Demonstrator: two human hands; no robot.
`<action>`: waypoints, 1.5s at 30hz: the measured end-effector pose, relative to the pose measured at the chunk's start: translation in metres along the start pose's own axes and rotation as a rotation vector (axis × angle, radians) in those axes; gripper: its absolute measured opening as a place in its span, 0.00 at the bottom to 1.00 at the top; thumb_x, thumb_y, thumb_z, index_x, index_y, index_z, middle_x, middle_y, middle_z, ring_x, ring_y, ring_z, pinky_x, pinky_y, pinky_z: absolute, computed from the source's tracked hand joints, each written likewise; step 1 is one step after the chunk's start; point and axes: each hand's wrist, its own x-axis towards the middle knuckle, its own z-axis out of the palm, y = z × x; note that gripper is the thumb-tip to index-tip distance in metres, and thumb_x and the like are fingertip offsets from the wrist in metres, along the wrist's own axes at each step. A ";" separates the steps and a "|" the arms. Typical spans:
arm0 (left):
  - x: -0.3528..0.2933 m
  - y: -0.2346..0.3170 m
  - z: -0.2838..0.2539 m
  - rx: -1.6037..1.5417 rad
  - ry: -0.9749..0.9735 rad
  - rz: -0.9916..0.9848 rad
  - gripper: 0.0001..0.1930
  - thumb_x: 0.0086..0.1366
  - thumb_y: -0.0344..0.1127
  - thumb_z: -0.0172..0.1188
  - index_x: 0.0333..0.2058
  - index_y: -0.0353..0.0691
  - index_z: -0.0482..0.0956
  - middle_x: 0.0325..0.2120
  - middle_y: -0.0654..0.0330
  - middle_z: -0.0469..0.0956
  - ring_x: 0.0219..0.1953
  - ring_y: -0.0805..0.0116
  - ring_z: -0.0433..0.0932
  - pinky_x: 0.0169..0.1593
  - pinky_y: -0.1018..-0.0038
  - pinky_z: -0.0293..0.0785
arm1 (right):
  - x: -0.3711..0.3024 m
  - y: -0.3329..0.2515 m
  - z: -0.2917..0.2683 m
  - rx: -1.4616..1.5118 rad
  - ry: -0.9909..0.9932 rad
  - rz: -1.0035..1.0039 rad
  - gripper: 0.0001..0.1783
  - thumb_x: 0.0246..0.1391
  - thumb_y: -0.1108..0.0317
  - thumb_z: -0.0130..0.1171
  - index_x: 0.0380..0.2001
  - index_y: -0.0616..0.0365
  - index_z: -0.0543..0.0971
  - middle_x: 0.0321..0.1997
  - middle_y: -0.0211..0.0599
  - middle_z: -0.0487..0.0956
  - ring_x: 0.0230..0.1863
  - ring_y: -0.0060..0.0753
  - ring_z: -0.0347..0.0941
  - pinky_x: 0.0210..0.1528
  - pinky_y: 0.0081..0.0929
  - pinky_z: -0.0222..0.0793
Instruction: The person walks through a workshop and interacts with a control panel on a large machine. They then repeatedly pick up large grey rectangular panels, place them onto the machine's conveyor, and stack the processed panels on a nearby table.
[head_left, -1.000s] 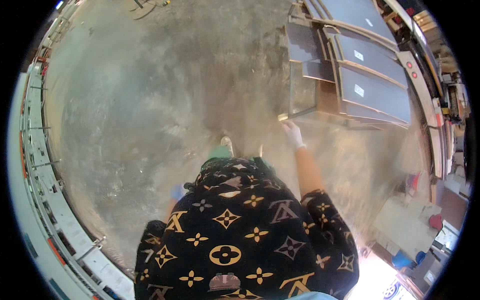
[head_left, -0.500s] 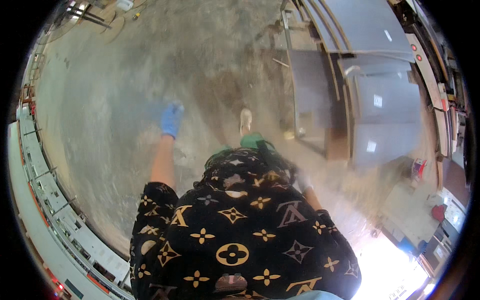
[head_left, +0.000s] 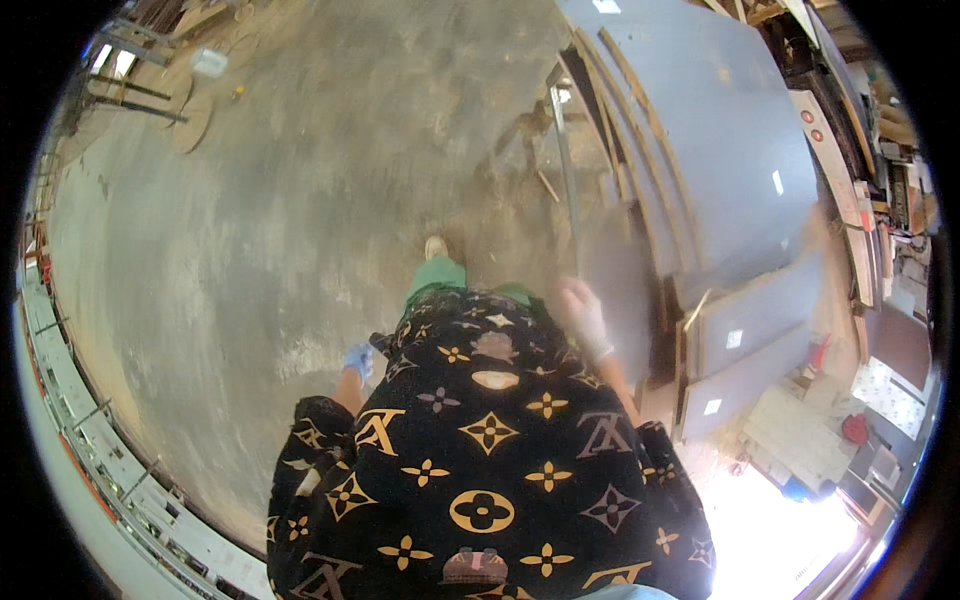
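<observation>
Grey, stained concrete floor (head_left: pixel 300 200) spreads from twelve round to eight o'clock; a long pale structure (head_left: pixel 190 530) bends along the rim from nine down towards seven, and round boards (head_left: pixel 198 122) lie at ten; stacked grey panels (head_left: pixel 740 150) with pale labels fill one to three o'clock, a metal rail (head_left: pixel 563 150) upright in view along their near side; the right hand (head_left: pixel 582 312), white-gloved and blurred, is just right of centre towards three, near the panels, whether touching I cannot tell; the left hand (head_left: pixel 358 362), blue-gloved, hangs at eight beside the patterned black top (head_left: pixel 480 450); neither hand shows whether its fingers are together or apart.
</observation>
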 end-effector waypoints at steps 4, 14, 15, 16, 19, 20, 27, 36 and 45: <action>0.041 0.212 0.017 1.697 0.268 0.898 0.11 0.59 0.33 0.44 0.28 0.36 0.75 0.28 0.45 0.75 0.30 0.55 0.75 0.31 0.63 0.69 | 0.037 -0.044 0.013 0.055 0.027 0.000 0.14 0.50 0.70 0.50 0.41 0.64 0.72 0.37 0.34 0.74 0.40 0.24 0.68 0.46 0.22 0.61; -0.006 0.530 0.169 0.524 0.272 1.300 0.14 0.59 0.42 0.47 0.32 0.35 0.74 0.31 0.49 0.75 0.30 0.60 0.72 0.35 0.69 0.68 | 0.177 -0.247 -0.063 0.138 0.155 -0.504 0.13 0.52 0.74 0.46 0.42 0.64 0.71 0.41 0.34 0.73 0.43 0.24 0.67 0.50 0.22 0.60; -0.022 0.529 0.186 0.780 0.317 1.177 0.13 0.59 0.40 0.47 0.31 0.36 0.73 0.30 0.51 0.75 0.30 0.60 0.72 0.35 0.70 0.68 | 0.196 -0.263 -0.068 0.122 0.148 -0.503 0.13 0.52 0.74 0.46 0.42 0.64 0.71 0.41 0.34 0.73 0.43 0.24 0.67 0.49 0.22 0.61; -0.043 0.533 0.199 1.029 0.365 1.044 0.11 0.59 0.38 0.47 0.30 0.36 0.73 0.29 0.52 0.75 0.30 0.59 0.72 0.35 0.70 0.68 | 0.217 -0.279 -0.070 0.114 0.139 -0.509 0.13 0.52 0.74 0.46 0.41 0.64 0.71 0.41 0.34 0.73 0.43 0.24 0.67 0.49 0.22 0.61; 0.017 0.473 0.180 0.984 0.235 0.806 0.16 0.55 0.44 0.50 0.36 0.37 0.71 0.28 0.47 0.74 0.35 0.52 0.73 0.37 0.61 0.67 | 0.266 -0.324 -0.056 0.114 -0.026 -0.422 0.12 0.52 0.74 0.46 0.41 0.63 0.72 0.41 0.35 0.73 0.44 0.24 0.68 0.49 0.23 0.61; 0.011 0.476 0.187 1.088 0.198 0.705 0.15 0.56 0.42 0.50 0.37 0.38 0.72 0.32 0.49 0.74 0.35 0.53 0.73 0.38 0.63 0.67 | 0.286 -0.332 -0.049 0.087 -0.047 -0.429 0.12 0.52 0.74 0.47 0.40 0.63 0.72 0.40 0.34 0.73 0.43 0.24 0.68 0.48 0.23 0.62; 0.038 0.514 0.107 1.952 -0.056 0.568 0.13 0.53 0.34 0.50 0.38 0.41 0.73 0.35 0.52 0.74 0.38 0.55 0.74 0.42 0.66 0.68 | 0.389 -0.371 0.047 0.168 -0.127 -0.244 0.12 0.52 0.72 0.48 0.41 0.62 0.72 0.38 0.33 0.74 0.41 0.21 0.68 0.46 0.20 0.62; 0.119 0.717 0.043 1.085 0.371 0.729 0.13 0.55 0.39 0.49 0.35 0.37 0.74 0.33 0.51 0.75 0.37 0.59 0.73 0.42 0.67 0.68 | 0.467 -0.389 0.120 0.268 -0.030 -0.176 0.11 0.52 0.72 0.48 0.39 0.63 0.72 0.37 0.31 0.74 0.40 0.21 0.68 0.45 0.19 0.62; 0.068 0.992 0.241 0.707 -0.048 0.896 0.15 0.57 0.37 0.53 0.42 0.37 0.71 0.41 0.57 0.74 0.42 0.69 0.72 0.47 0.74 0.66 | 0.581 -0.475 0.145 0.240 0.069 -0.262 0.11 0.52 0.73 0.48 0.39 0.64 0.72 0.37 0.32 0.74 0.40 0.21 0.68 0.46 0.20 0.62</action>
